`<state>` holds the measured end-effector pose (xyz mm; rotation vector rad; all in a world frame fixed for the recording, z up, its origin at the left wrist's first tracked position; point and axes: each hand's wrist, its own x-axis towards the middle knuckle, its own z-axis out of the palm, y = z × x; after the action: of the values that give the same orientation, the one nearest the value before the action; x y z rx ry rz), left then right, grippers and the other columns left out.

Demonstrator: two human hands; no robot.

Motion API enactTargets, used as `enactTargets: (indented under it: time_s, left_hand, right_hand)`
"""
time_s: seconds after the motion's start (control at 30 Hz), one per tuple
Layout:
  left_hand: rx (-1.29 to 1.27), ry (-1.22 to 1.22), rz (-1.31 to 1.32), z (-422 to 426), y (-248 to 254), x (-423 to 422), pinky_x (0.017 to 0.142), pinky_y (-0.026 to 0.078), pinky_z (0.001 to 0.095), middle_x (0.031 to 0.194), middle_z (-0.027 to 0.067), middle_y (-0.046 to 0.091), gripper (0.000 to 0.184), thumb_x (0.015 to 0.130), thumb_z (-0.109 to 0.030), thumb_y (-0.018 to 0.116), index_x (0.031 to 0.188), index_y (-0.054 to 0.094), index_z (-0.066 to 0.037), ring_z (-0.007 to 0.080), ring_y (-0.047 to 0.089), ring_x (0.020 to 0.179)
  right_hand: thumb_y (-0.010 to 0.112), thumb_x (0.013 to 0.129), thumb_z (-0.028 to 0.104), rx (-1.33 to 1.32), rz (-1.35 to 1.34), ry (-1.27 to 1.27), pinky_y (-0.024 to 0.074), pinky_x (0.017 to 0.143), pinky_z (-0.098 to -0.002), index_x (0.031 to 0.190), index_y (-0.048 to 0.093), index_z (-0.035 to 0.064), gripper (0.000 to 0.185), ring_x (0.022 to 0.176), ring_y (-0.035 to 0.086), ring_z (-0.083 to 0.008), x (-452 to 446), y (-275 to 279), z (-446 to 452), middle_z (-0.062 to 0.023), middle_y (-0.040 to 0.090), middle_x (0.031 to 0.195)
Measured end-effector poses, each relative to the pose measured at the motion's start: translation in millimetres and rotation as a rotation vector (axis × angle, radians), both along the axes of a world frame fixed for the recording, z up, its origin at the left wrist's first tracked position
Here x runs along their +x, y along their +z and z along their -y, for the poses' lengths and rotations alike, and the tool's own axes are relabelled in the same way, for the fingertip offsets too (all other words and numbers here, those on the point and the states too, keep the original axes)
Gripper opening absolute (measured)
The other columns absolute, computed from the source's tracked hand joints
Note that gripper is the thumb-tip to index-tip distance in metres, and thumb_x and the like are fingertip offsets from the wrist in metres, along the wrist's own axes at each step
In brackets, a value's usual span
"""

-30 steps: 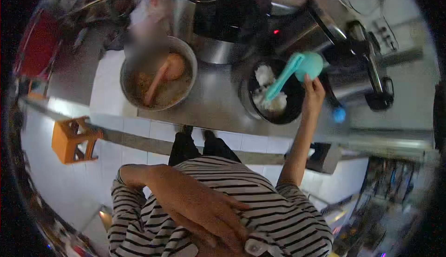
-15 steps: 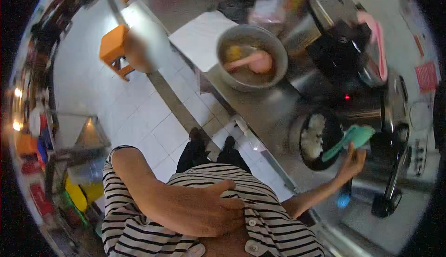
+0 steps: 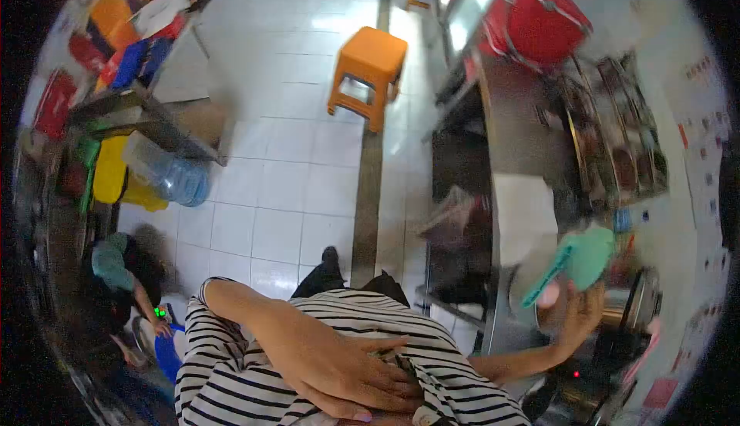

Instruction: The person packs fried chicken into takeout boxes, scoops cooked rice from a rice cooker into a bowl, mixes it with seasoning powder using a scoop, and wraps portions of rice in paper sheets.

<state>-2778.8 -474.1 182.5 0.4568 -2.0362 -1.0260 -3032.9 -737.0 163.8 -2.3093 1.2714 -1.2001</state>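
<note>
My left hand (image 3: 339, 364) lies across the chest of the striped shirt (image 3: 254, 368), its fingers stretched out and spread, fingertips at the buttoned opening. Out to the right, my right hand (image 3: 578, 318) is closed on a mint-green hand fan (image 3: 590, 256), which has a rounded end and a ribbed edge; motion blurs it a little. The fan is raised over the counter, in front of a pot (image 3: 524, 283) that it partly hides. A pinkish round thing (image 3: 548, 296) shows just below the fan.
An orange stool (image 3: 374, 52) stands on the tiled floor ahead. Along the right runs a counter with a white sheet (image 3: 524, 214), a rack (image 3: 617, 133) and a red bag (image 3: 539, 21). At the lower left a person in a green sleeve (image 3: 112, 253) is beside a blue-rimmed container (image 3: 166, 357).
My view has turned left, so the stool and red bag come into sight and the pan slides out. The fan has swung and tilted in my right hand. My left hand's fingers look flatter.
</note>
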Motion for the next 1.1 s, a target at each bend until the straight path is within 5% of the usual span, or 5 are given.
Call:
enactTargets:
  time_s: [0.23, 0.27, 0.6, 0.9, 1.1]
  left_hand:
    - [0.255, 0.169, 0.253, -14, 42, 128, 0.098, 0.019, 0.0518, 0.11, 0.0246, 0.045, 0.034, 0.087, -0.022, 0.039, 0.099, 0.053, 0.007, 0.0327, 0.046, 0.102]
    - [0.121, 0.163, 0.317, -11, 39, 156, 0.096, 0.008, 0.0596, 0.121, 0.0248, 0.04, 0.045, 0.088, -0.029, 0.038, 0.101, 0.049, 0.012, 0.0292, 0.04, 0.115]
    - [0.098, 0.327, 0.093, 35, 35, 432, 0.098, 0.008, 0.0594, 0.114, 0.0241, 0.047, 0.039, 0.088, -0.02, 0.038, 0.111, 0.045, 0.01, 0.0281, 0.046, 0.109]
    - [0.049, 0.616, -0.147, 19, 25, 652, 0.099, 0.009, 0.0575, 0.104, 0.0204, 0.055, 0.034, 0.084, -0.009, 0.047, 0.114, 0.046, 0.009, 0.0278, 0.052, 0.102]
    - [-0.075, 0.785, -0.089, 4, 10, 847, 0.099, 0.015, 0.0547, 0.104, 0.0193, 0.055, 0.029, 0.085, -0.01, 0.048, 0.109, 0.05, 0.007, 0.0274, 0.053, 0.099]
  right_hand:
    - [0.065, 0.07, 0.007, 0.091, -0.299, 0.522, 0.0357, 0.064, -0.0289, 0.069, 0.042, -0.0026, 0.024, 0.067, 0.043, -0.0219, 216, -13, 49, -0.0104, 0.042, 0.07]
    - [0.065, 0.069, 0.006, 0.061, -0.303, 0.556, 0.035, 0.062, -0.0286, 0.069, 0.043, -0.0026, 0.024, 0.065, 0.042, -0.0208, 251, -14, 52, -0.0096, 0.04, 0.067]
    - [0.067, 0.066, 0.012, 0.048, -0.374, 0.937, 0.0369, 0.057, -0.036, 0.067, 0.052, -0.0032, 0.022, 0.059, 0.046, -0.0276, 634, -43, 141, -0.013, 0.047, 0.069]
    - [0.07, 0.064, 0.011, 0.047, -0.057, 1.621, 0.0383, 0.062, -0.0341, 0.065, 0.054, 0.0001, 0.019, 0.068, 0.047, -0.0237, 1041, -83, 55, -0.0091, 0.049, 0.068]
    - [0.07, 0.064, 0.009, 0.086, -0.201, 1.664, 0.0396, 0.067, -0.0338, 0.076, 0.058, 0.0018, 0.018, 0.075, 0.047, -0.0237, 1231, -69, 4, -0.0082, 0.047, 0.076]
